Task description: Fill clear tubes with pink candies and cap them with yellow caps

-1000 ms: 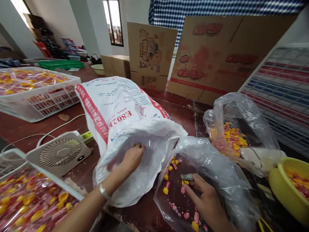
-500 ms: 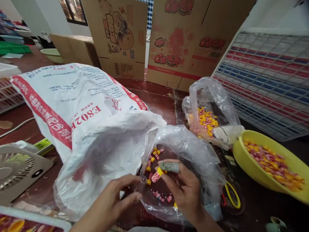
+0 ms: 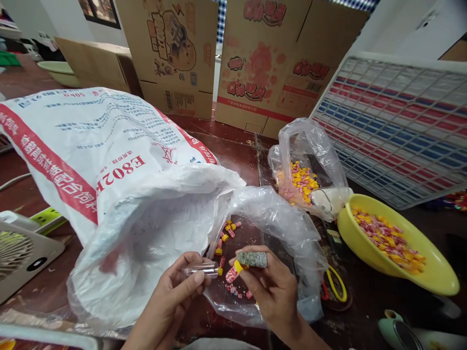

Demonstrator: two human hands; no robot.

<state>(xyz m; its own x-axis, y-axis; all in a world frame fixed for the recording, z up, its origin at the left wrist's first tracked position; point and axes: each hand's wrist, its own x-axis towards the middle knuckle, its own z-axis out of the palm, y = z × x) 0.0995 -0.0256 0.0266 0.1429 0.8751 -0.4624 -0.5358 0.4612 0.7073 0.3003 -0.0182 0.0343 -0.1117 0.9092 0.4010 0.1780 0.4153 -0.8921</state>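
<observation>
My left hand [image 3: 177, 287] pinches a clear plastic tube [image 3: 200, 270] between thumb and fingers, the tube lying nearly level. My right hand [image 3: 275, 287] grips a small pink-and-white patterned piece with a yellow cap [image 3: 233, 272], patterned end toward the left hand. Grey-green tape [image 3: 253, 259] is wrapped about a finger of the right hand. The tube and the capped piece are apart. Behind the hands, several similar capped pieces [image 3: 225, 232] lie beside an open clear plastic bag [image 3: 272, 206]. Pink crumbs [image 3: 233, 290] lie below the held piece.
A large white woven sack [image 3: 124, 136] gapes open at left, beside a small fan [image 3: 22, 262]. To the right stand a yellow basin [image 3: 434, 282] of capped pieces, another filled clear bag [image 3: 310, 141] and yellow-handled scissors [image 3: 337, 284]. Cardboard boxes [image 3: 270, 73] and a white rack [image 3: 394, 126] stand behind.
My left hand has closed on the clear tube and turned it level, nearer the right hand. The right hand still holds the capped piece. The view has shifted slightly right.
</observation>
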